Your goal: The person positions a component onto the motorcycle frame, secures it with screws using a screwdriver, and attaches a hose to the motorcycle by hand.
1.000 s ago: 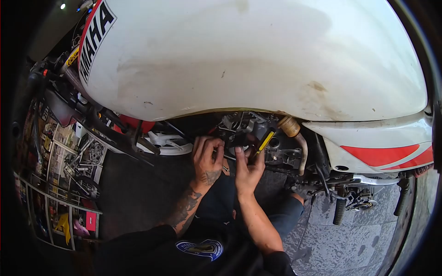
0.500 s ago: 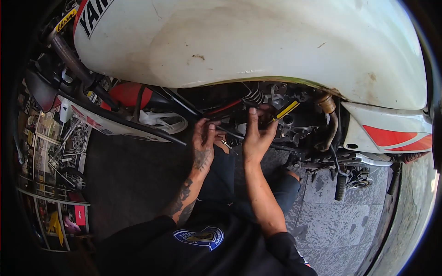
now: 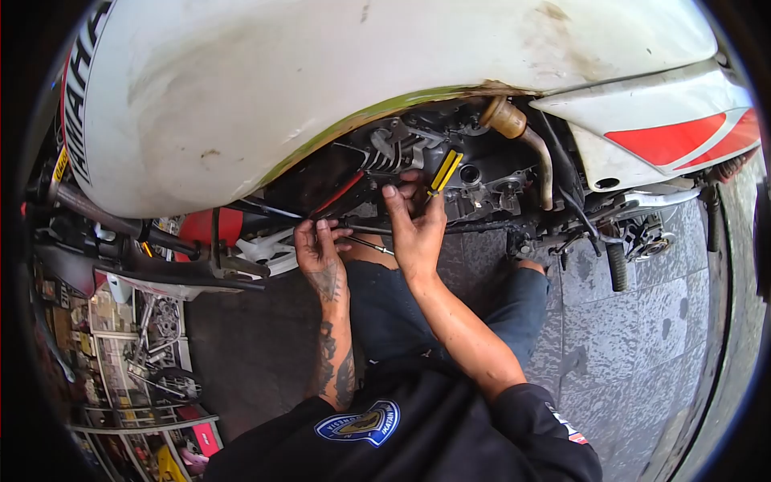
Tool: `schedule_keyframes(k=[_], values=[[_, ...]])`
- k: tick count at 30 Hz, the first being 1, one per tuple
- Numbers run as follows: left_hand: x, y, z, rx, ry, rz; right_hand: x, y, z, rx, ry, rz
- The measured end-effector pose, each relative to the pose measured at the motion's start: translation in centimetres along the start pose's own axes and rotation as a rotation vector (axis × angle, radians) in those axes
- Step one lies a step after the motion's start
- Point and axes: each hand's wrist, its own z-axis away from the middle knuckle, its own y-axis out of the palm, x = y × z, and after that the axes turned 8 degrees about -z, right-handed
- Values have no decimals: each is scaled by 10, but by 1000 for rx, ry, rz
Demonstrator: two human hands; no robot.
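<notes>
My right hand (image 3: 419,233) is closed around a screwdriver (image 3: 446,170) in front of the motorcycle engine (image 3: 474,181). Its yellow and black handle sticks up past the fingers, and its shaft is hidden by the hand. Left of it, my left hand (image 3: 321,255) pinches with thumb and fingers near the black frame tube. From those fingertips a thin dark rod with a shiny metal end (image 3: 373,244) slants toward my right wrist. Above both hands hangs the white fuel tank (image 3: 241,112), its lower edge rusty.
A yellowish cap (image 3: 504,118) on a bent pipe stands right of the engine. The white and red side panel (image 3: 642,136) is at the right, with a footpeg (image 3: 616,267) below. Shelves of parts (image 3: 136,353) line the lower left. Grey tiles (image 3: 618,337) cover the floor.
The view has shifted, so the tank and engine sit further left, with the engine higher. My hands are slightly further apart; the screwdriver stays in my right hand.
</notes>
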Motion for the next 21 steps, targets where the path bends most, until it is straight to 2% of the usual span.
schedule_keyframes(k=[1, 2, 3, 5, 7, 10, 15, 17, 19, 21], values=[[1, -1, -1, -10, 7, 1, -3, 0, 2, -7, 28, -26], [4, -2, -2, -12, 37, -32, -8, 2, 3, -78, -119, -60], [5, -1, -3, -1, 44, -44, -3, 2, 4, -92, -119, -71], [7, -2, -4, -13, 87, -68, 16, 1, 11, 58, -115, 190], [9, -1, -5, -14, 107, -37, 24, 6, 9, 73, -134, 248], [11, -1, -4, -6, 133, -13, 29, 13, 4, 82, -48, 331], [13, 1, -4, -19, 200, -35, 38, 9, 1, 103, -131, 562], [19, 0, -6, -19, 222, -19, 54, 11, 3, 165, -126, 838], [21, -1, -7, -1, 242, -12, 53, 12, 4, 196, -245, 890], [18, -1, -7, -31, 245, -51, 53, 14, 6, 212, -251, 994]])
